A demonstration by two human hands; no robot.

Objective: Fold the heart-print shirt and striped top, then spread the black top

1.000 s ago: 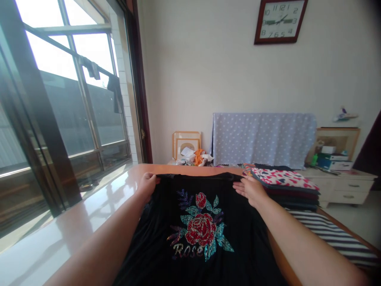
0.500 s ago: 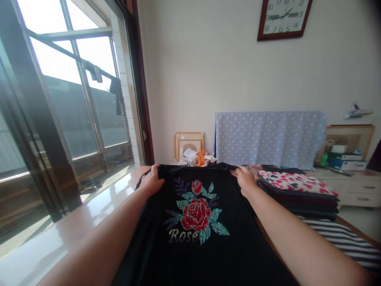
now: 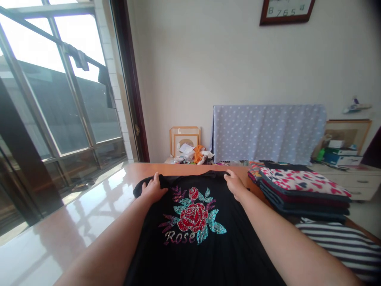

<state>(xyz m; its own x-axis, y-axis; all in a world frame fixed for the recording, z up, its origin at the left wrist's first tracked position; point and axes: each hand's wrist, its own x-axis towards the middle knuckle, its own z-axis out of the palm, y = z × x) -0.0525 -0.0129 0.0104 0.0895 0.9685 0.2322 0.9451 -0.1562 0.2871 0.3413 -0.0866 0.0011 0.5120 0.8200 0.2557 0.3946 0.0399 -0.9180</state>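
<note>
A black shirt with a sparkling red rose, teal leaves and the word "Rose" is spread out before me, its far edge resting on the table. My left hand is closed on the cloth at the far left shoulder. At the far right shoulder, my right hand pinches the fabric. Both arms reach forward along the shirt's sides. The near end of the shirt runs out of view at the bottom.
The shirt lies on a glossy brown table. To the right stand a stack of folded clothes and a striped garment. Behind are a dotted blue cloth, picture frames and a white cabinet. Windows line the left.
Both hands have lowered the shirt's far edge onto the table, so the table behind it now shows. The right hand has shifted slightly left. The view has tilted down and turned a little.
</note>
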